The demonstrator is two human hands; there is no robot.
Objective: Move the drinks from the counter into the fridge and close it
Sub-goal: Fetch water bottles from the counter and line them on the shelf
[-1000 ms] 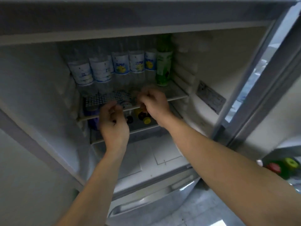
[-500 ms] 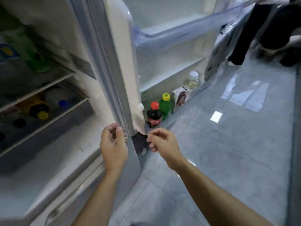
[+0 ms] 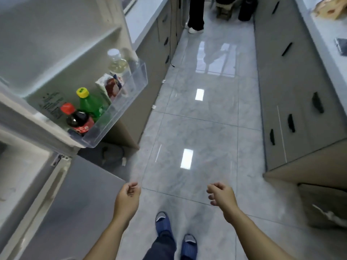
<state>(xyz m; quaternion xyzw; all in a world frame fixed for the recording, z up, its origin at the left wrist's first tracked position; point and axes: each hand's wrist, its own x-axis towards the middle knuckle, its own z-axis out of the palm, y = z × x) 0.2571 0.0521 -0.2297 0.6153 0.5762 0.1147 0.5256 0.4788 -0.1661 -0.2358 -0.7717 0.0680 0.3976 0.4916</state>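
Your left hand point(image 3: 127, 198) hangs at about 7 o'clock in the view, fingers loosely curled toward the palm and holding nothing; your right hand point(image 3: 221, 197) hangs at about 5 o'clock in the same loose curl, also with nothing in it. Both float over the grey tiled floor point(image 3: 206, 128), well apart from each other, with your blue slippers point(image 3: 163, 222) below and between them. The fridge door point(image 3: 56, 44) stands open at 10 o'clock, and its clear door bin point(image 3: 120, 107) holds the drinks: a dark cola bottle with a red cap point(image 3: 78, 119) sits nearest you, a green bottle with a yellow cap point(image 3: 90, 104) just behind it and touching or nearly so, then a white carton point(image 3: 108, 87), and at the far end a clear bottle with a pale cap point(image 3: 117, 61). All stand upright inside the bin. Neither hand is near the door or the bin. Below the door, at 8 o'clock, the grey lower drawer front point(image 3: 75, 199) of the fridge fills the corner. A table point(image 3: 326, 59) with dark-handled cabinets runs along 2 to 3 o'clock, and another table point(image 3: 142, 17) runs behind the door at 12 o'clock. A second person's dark trouser leg and white shoe point(image 3: 195, 30) show at 12 o'clock.
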